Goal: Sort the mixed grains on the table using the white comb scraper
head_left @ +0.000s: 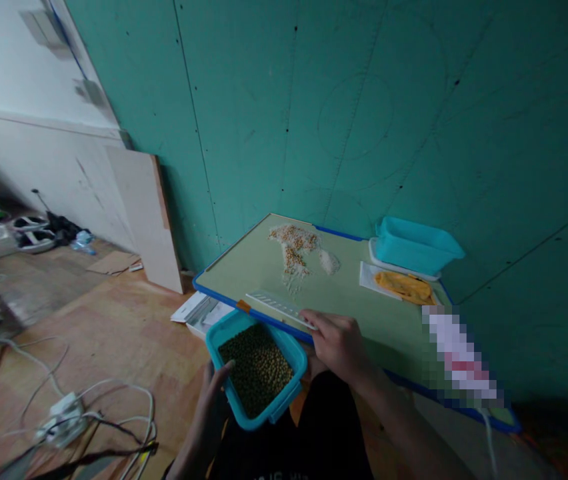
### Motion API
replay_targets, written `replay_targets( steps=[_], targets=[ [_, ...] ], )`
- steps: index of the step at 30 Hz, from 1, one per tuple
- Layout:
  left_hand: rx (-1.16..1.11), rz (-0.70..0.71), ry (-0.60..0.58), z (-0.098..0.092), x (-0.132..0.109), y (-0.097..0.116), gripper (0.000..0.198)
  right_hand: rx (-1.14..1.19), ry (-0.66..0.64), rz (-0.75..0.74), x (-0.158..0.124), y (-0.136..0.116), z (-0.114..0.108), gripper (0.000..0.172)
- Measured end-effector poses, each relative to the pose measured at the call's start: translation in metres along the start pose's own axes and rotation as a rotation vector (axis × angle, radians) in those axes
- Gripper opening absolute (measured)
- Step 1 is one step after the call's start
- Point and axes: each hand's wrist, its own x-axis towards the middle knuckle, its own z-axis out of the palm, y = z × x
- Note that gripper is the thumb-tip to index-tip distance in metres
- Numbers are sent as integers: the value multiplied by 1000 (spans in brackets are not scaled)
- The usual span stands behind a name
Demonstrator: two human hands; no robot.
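Observation:
My left hand (214,387) grips the left side of a blue container (291,347), its thumb over the rim. Dark green beans and tan beans (269,367) lie inside. The container is just below the near edge of the table (234,267). My right hand (337,340) is closed on the right end of a white slotted strip (274,305), which rests along the table's near edge above the container. Farther back on the tabletop lie white grains mixed with yellow kernels (294,250), and beside them a small pile of white grains (329,261).
A second blue container (419,247) stands at the table's back right, near an orange cloth (404,287). A pixelated object lies farther right. A power strip (64,420) and cables are on the floor at left. A board (147,220) leans on the wall.

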Motion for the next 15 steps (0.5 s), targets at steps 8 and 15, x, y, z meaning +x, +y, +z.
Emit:
replay_targets(
  steps=[8,15],
  targets=[
    [-13,10,-14,3,-1,4,84,-9,-15,-34,-7,-9,-7,34],
    [-16,-21,-23,1,-1,4,88,51,7,-30,-17,-20,-21,37]
  ],
)
